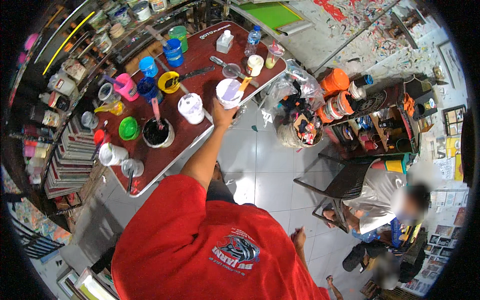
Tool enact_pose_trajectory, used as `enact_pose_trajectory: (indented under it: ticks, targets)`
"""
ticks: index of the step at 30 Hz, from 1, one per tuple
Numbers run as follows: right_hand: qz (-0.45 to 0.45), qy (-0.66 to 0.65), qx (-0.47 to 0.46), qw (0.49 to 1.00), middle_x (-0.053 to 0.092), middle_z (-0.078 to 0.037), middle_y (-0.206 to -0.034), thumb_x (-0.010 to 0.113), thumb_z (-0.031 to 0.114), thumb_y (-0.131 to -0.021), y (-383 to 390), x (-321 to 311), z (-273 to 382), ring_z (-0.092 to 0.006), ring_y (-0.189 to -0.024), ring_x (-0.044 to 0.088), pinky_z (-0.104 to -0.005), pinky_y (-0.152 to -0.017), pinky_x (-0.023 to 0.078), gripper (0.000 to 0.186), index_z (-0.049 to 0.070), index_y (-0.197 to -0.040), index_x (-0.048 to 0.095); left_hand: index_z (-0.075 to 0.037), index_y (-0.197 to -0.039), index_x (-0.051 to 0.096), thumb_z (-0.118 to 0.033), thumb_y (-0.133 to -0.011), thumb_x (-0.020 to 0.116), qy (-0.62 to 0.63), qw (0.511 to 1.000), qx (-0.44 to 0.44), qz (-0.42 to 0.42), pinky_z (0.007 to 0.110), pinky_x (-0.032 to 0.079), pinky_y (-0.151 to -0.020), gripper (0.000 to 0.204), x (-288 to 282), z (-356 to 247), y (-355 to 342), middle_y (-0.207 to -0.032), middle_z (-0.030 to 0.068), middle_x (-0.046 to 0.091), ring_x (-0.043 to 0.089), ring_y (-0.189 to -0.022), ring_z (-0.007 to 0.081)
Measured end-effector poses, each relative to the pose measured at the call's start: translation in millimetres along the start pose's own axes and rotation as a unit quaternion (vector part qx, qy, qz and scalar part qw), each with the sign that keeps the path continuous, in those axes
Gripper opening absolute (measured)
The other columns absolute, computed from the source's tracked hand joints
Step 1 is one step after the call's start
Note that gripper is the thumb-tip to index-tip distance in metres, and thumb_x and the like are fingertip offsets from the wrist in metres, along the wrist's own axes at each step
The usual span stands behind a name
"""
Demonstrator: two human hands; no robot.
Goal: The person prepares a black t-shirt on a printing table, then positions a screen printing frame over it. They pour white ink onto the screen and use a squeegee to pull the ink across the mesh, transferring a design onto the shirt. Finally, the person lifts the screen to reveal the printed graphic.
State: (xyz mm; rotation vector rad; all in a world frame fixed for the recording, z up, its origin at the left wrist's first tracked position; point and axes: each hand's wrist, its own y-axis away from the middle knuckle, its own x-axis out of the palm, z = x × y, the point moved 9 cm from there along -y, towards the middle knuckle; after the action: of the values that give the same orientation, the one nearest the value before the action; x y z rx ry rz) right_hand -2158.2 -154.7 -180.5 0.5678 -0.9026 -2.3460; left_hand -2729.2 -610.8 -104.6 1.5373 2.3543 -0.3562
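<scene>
My left hand reaches out to the table's right front edge, its fingers closed round a white tub of pale lavender paint. An orange-handled spatula leans out of that tub. Just left of it stands a white paint-smeared tub. Down at my right side hangs my right hand, small in view, with fingers loosely apart and nothing seen in it. On the dark red table are a bucket of black paint, a yellow tub and a black spatula.
Blue cups, a pink cup, a green bowl and a water bottle crowd the table. Beyond its right end stands a full waste bin. A person sits on a black chair at right. Shelves line the left.
</scene>
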Motion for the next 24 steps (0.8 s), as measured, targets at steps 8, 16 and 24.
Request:
enact_pose_trajectory:
  ticks: [8,16,24]
  targets:
    - [-0.014,-0.116,0.077,0.99,0.055,-0.007,-0.073,0.034,0.056,-0.097,38,6,0,-0.018,-0.059,0.051,-0.0321,-0.053,0.043,0.063,-0.002,-0.11,0.056,-0.003,-0.125,0.043,-0.022,-0.059,0.087,0.012,0.999,-0.046,0.006,0.042,0.046,-0.092,0.082,28,45,-77,-0.118,0.0199,0.06,0.058,-0.111,0.0348]
    - [0.133,0.011,0.05,0.99,0.062,-0.007,-0.092,0.043,0.048,-0.097,-17,81,74,-0.0148,-0.071,0.058,-0.0265,-0.061,0.046,0.053,0.001,-0.118,0.056,0.002,-0.137,0.029,-0.022,-0.061,0.086,-0.041,0.998,-0.034,-0.02,0.042,0.042,-0.098,0.098,36,62,-78,-0.126,0.0245,0.053,0.054,-0.117,0.0364]
    - [0.299,0.242,-0.183,0.905,0.064,-0.01,-0.112,0.053,0.032,-0.097,-127,238,262,-0.0167,-0.093,0.06,-0.0284,-0.08,0.047,0.043,0.004,-0.13,0.054,0.007,-0.145,0.016,-0.046,-0.081,0.069,-0.129,0.99,-0.062,0.003,0.04,0.024,-0.114,0.099,61,73,25,-0.15,0.0284,0.022,0.03,-0.137,0.0367]
